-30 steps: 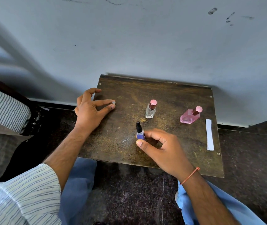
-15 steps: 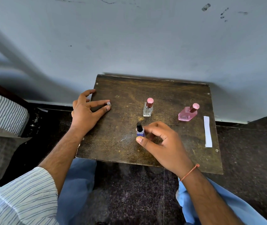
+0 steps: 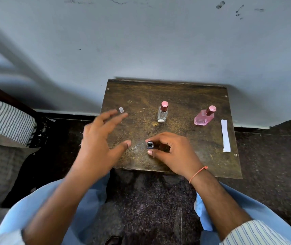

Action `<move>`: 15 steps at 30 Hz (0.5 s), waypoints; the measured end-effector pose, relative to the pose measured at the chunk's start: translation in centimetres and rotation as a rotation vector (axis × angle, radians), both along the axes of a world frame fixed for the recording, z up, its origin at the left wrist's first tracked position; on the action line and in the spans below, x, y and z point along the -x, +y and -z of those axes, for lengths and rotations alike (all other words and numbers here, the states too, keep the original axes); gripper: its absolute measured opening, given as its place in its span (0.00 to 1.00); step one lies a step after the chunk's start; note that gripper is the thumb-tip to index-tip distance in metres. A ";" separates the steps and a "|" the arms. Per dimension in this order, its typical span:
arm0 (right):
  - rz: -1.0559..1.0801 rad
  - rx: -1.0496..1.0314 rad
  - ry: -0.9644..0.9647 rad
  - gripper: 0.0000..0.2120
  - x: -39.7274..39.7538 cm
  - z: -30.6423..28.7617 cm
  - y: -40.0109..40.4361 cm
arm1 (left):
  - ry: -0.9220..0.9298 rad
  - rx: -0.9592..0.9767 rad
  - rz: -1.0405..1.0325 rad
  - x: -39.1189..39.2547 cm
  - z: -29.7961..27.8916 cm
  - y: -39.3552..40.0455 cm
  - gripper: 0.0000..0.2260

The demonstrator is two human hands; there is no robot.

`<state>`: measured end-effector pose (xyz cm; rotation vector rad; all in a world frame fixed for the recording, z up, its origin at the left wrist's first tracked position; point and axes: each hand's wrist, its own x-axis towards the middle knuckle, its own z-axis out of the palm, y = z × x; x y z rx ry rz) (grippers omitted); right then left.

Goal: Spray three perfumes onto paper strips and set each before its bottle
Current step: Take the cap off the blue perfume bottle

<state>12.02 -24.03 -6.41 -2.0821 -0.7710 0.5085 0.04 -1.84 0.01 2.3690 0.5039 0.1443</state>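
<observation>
On the small brown wooden table [image 3: 176, 92] stand three perfume bottles. My right hand [image 3: 174, 152] pinches the small blue bottle [image 3: 150, 145] near the front middle; its black nozzle is uncovered. A clear square bottle with a pink cap [image 3: 162, 112] stands behind it. At the right stands a pink bottle with a pink cap [image 3: 204, 116]. A small clear cap [image 3: 121, 109] lies on the table at the left. My left hand [image 3: 102, 138] hovers blurred above the table's left edge, fingers spread, holding nothing. White paper strips [image 3: 225, 135] lie at the table's right edge.
The table stands against a pale blue-grey wall [image 3: 141, 41] on a dark speckled floor [image 3: 150, 200]. A striped cushion [image 3: 6, 119] lies at the left. My knees in light blue cloth [image 3: 247, 206] flank the table's front.
My left hand has let go of the small clear cap, leaving it on the table, and is pulling back toward me. My right hand stays on the blue bottle.
</observation>
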 end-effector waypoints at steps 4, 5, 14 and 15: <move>0.047 -0.004 -0.038 0.14 -0.1 0.6 -0.1 | -0.044 0.269 -0.085 1.0 2.7 -2.2 0.26; 0.062 -0.005 -0.053 0.14 -0.1 0.7 -0.2 | -0.032 0.306 -0.092 0.4 3.3 -2.2 0.25; 0.090 0.010 -0.049 0.17 0.0 0.3 -0.7 | -0.084 0.323 0.072 -3.0 5.4 -2.6 0.20; 0.083 0.015 -0.042 0.19 -0.1 0.1 -0.8 | -0.090 0.299 0.093 -3.1 5.5 -2.6 0.20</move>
